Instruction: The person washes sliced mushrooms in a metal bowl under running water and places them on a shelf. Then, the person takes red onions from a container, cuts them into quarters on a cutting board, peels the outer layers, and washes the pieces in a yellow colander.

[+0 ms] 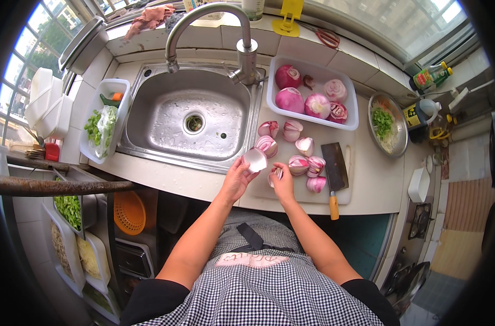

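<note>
My left hand [236, 181] holds a cupped red onion layer [255, 160], its pale hollow side facing up, near the sink's front right corner. Just to the right, my right hand [284, 183] has its fingers curled around another onion piece [273, 179], which they partly cover. Both hands are above the near left part of a white cutting board [263, 195]. Several red onion wedges [298, 165] are spread over the board beyond and to the right of my hands. A cleaver [335, 167] with a wooden handle lies at the right, its handle past the board's near edge.
Behind the board stands a white plastic tub [312, 118] of peeled onions. A steel sink [157, 118] with a tall faucet [247, 53] is at the left. A tub of greens [125, 87] flanks it. Right of the board sits a metal bowl [401, 140] with shredded vegetables.
</note>
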`<state>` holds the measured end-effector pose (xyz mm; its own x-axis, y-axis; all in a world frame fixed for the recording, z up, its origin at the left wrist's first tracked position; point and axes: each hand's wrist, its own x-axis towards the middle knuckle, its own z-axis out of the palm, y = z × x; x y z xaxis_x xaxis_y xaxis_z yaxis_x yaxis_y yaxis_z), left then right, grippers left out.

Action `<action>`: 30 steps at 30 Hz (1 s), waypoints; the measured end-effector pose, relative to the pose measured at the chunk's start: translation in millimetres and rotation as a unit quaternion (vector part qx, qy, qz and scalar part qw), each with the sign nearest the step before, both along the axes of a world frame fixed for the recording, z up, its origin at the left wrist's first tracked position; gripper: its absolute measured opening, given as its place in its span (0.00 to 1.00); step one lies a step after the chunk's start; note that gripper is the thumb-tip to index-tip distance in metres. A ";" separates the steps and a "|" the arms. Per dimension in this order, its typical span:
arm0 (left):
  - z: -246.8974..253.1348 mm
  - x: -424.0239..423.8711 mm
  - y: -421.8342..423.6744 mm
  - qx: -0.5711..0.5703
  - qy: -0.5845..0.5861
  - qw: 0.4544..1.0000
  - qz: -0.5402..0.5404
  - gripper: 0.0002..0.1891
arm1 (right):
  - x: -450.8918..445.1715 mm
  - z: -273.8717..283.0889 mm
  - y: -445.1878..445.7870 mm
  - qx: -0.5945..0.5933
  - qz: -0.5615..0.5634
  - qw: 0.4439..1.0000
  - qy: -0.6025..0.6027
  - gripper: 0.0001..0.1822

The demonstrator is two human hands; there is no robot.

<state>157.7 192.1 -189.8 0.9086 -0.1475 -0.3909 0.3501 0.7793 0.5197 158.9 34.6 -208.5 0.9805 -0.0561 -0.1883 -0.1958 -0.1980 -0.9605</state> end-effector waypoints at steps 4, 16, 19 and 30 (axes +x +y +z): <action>-5.3 0.4 5.7 -0.004 0.010 1.000 0.009 0.22 | 0.5 1.1 6.0 -0.221 0.086 0.960 -0.148 0.19; 10.0 3.6 -3.8 -0.348 -0.017 0.928 -0.131 0.19 | 5.9 71.5 11.4 -0.127 0.108 0.962 -0.217 0.18; 13.3 2.1 -13.2 -0.242 0.039 0.968 -0.063 0.20 | 8.9 88.0 15.4 -0.152 0.128 0.947 -0.254 0.22; 58.0 9.6 -7.9 -0.173 -0.009 0.978 -0.116 0.26 | 6.9 96.8 15.7 -0.263 0.156 0.914 -0.268 0.31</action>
<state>167.4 184.2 -131.8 0.8410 -0.4712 -0.2659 0.5318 0.8103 0.2461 165.8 50.2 -111.7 0.9077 0.2976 0.2959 0.4195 -0.6260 -0.6573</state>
